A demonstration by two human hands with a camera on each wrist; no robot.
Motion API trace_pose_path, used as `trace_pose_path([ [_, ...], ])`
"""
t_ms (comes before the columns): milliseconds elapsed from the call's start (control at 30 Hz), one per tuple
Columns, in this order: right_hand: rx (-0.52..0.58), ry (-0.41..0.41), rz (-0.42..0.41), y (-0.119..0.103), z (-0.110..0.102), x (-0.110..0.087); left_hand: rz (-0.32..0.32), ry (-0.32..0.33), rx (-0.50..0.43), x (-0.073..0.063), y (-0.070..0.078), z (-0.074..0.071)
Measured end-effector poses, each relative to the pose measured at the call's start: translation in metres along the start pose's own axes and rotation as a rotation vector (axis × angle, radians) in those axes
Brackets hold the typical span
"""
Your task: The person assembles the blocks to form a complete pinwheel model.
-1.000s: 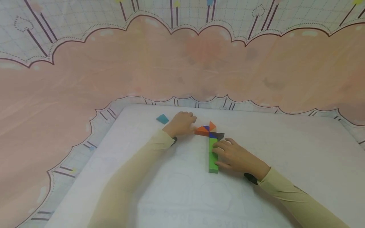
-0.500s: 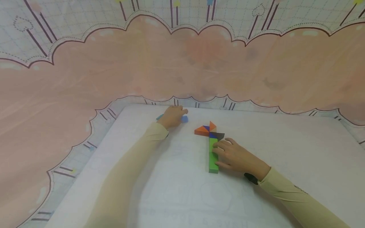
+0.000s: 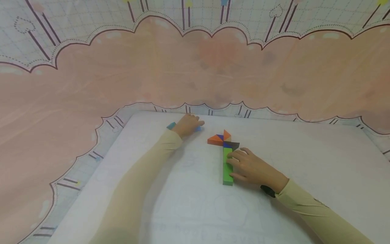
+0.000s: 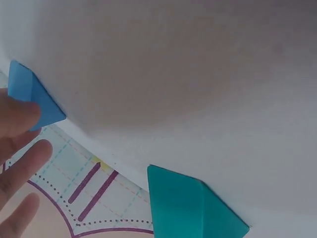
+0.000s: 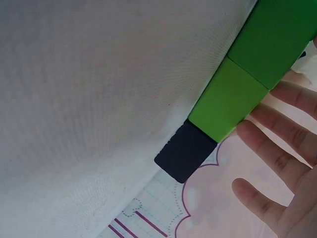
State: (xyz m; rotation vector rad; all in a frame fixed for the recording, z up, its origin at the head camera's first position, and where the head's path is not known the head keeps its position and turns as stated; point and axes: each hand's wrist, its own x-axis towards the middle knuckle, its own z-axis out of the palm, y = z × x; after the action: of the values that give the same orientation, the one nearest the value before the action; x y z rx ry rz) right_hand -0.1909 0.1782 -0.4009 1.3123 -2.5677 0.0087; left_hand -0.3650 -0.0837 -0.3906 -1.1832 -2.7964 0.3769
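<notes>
At the far left of the table, my left hand (image 3: 187,125) pinches a light blue triangular block (image 4: 47,106), thumb on its face; the head view shows just a corner of it. Beside that hand, a teal triangular block (image 4: 176,203) rests on the white surface. My right hand (image 3: 253,169) lies along the right side of two green blocks (image 3: 227,176) set end to end, fingertips touching them. Beyond the green blocks, a pinwheel shape includes an orange triangular block (image 3: 215,140), a smaller orange piece (image 3: 226,135), dark blue pieces (image 3: 226,145) and a black block (image 3: 234,145).
The white table (image 3: 189,196) has its far edge just behind the left hand. A curtain-like backdrop (image 3: 195,74) with pink cloud shapes hangs behind and to the left of the table.
My left hand has moved from beside the orange block back and left to the light blue block, then slightly right. My right hand stays on the green blocks.
</notes>
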Motion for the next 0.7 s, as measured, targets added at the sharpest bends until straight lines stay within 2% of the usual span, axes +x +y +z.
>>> trace_pose_path([
  [100,-0.006,0.033,-0.019,0.001,0.002,0.000,-0.007,-0.001,0.027,-0.003,0.002,-0.002],
  [233,-0.028,0.088,-0.053,0.002,0.004,0.000,-0.020,0.048,0.049,-0.009,0.002,-0.004],
  [333,-0.034,0.097,-0.055,0.002,0.003,0.000,-0.040,0.074,0.054,-0.011,-0.002,-0.001],
  [500,-0.028,0.084,-0.044,0.002,0.003,0.000,-0.084,0.039,0.025,-0.014,-0.008,0.003],
  [700,-0.025,0.075,-0.039,0.001,0.003,0.000,-0.071,0.035,-0.006,-0.018,-0.013,0.005],
])
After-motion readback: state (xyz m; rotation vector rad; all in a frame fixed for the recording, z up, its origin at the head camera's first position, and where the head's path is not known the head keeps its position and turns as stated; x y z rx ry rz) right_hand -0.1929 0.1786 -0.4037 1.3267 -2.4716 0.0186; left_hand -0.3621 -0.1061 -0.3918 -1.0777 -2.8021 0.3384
